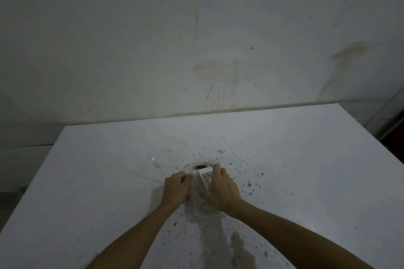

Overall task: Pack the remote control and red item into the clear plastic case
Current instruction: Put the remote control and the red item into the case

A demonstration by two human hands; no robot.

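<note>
A clear plastic case (pixel 205 212) lies on the white table in front of me. Inside its far end lies the red item (pixel 202 166), a small tube with a white label. The white remote control (pixel 206 178) sits tilted in the case, its far end just behind the red item. My right hand (pixel 220 190) grips the remote, fingers on its far right edge and thumb at its near end. My left hand (pixel 178 188) is closed on the case's left wall.
A clear flat lid (pixel 172 148) lies on the table (pixel 109 181) behind and to the left of the case. The tabletop is speckled with dark spots and a stain near the front. A stained wall stands behind the table's far edge.
</note>
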